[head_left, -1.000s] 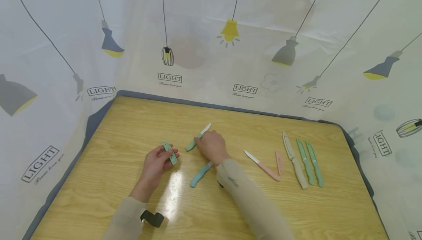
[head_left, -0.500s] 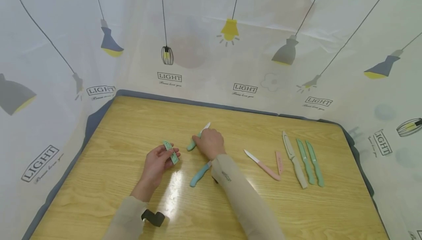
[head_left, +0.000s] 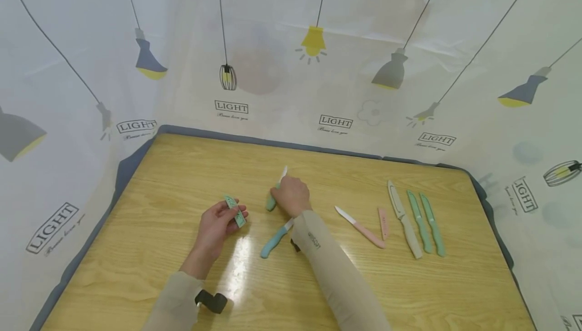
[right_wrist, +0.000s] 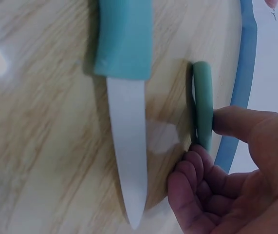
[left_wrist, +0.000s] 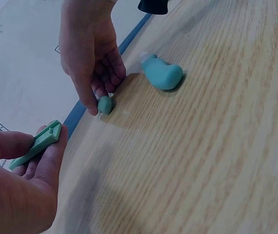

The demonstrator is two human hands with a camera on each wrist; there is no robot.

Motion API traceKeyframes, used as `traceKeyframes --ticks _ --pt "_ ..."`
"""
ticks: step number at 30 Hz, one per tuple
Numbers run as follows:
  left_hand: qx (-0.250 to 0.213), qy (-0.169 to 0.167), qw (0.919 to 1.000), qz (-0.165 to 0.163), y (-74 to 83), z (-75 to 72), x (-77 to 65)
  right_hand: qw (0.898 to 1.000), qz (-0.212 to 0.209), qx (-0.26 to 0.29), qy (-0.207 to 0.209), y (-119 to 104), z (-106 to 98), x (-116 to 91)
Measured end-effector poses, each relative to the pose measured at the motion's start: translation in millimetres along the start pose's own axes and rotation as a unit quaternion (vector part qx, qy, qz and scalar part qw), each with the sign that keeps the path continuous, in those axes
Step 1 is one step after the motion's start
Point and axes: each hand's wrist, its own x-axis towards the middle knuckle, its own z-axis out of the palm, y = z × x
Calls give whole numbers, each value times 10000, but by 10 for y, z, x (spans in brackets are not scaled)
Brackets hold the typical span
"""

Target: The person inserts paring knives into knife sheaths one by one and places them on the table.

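My left hand point(head_left: 214, 227) holds a green blade sheath point(head_left: 235, 212) between thumb and fingers, its slotted end visible in the left wrist view. To its right, my right hand point(head_left: 293, 197) pinches a small knife with a green handle point(head_left: 271, 203) and a white blade that points away. In the right wrist view the thumb lies on one side of that handle point(right_wrist: 204, 100) and curled fingers on the other, low over the table. A blue-handled knife point(head_left: 274, 242) lies just nearer, its white blade point(right_wrist: 128, 146) bare; the right sleeve covers that blade in the head view.
Rightward on the wooden table point(head_left: 182, 164) lie a bare pink knife point(head_left: 369, 235), a pink sheath point(head_left: 383, 223), a sheathed beige knife point(head_left: 409, 232) and two sheathed green knives point(head_left: 423, 232). A lamp-printed curtain point(head_left: 273, 33) stands behind the table's far edge.
The green knife has turned in my right hand's grip, its handle end swinging right and its blade pointing more directly away. My left hand stays nearly still with the sheath.
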Motion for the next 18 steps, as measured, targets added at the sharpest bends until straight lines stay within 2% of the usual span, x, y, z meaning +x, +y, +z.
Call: traceKeyframes --ticks 10,15,18 --pt "-6 7 10000 -51 9 10 2 9964 128 825 -135 94 -60 11" --pt "-32 14 10000 -46 3 16 10 9894 304 1390 -272 140 -165 -21" --pt "-89 23 9999 -63 1 23 15 9876 258 1521 -293 155 -249 -70"
